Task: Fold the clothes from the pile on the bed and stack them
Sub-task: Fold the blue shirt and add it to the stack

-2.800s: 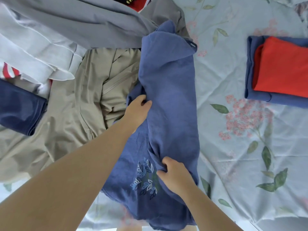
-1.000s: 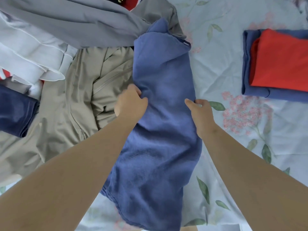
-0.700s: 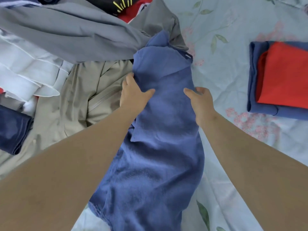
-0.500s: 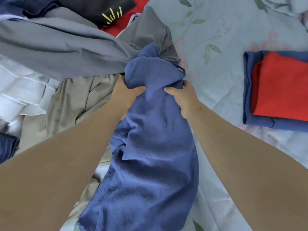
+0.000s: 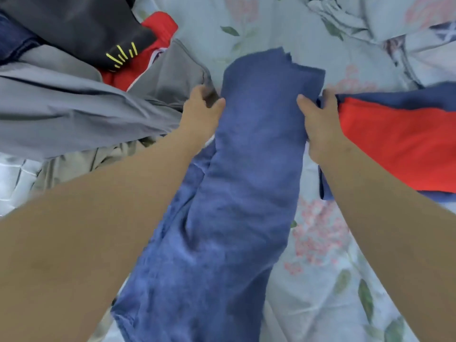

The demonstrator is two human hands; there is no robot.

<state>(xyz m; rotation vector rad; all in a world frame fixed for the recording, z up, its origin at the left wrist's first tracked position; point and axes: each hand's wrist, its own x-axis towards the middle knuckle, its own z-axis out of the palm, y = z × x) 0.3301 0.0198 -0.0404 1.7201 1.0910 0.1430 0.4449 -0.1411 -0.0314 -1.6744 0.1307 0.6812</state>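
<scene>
**Holding a long blue fold between pile and stack**

Gripped on both sides near its far end: the blue garment (image 5: 246,169), already narrowed into a long band. Pinched at the left edge by the left hand (image 5: 201,114), thumb on top, and clasped at the right edge by the right hand (image 5: 318,119), level with it. Stretched lengthwise away from the body, over the bed (image 5: 320,255), with the near end trailing down between the forearms. Soft, slightly nubby cloth, limp and creased (far corners blurred, so no telling how square they sit).

Just beside the right hand, almost touching: the stack, a flat red garment (image 5: 394,149) on a folded navy one (image 5: 407,98). Likely needs one more fold across the length, then a short carry rightward, led by the nearer right hand.

Heaped to the left: a smooth grey garment (image 5: 74,107), a black garment (image 5: 81,28) with yellow marks, a beige one (image 5: 98,161).
</scene>
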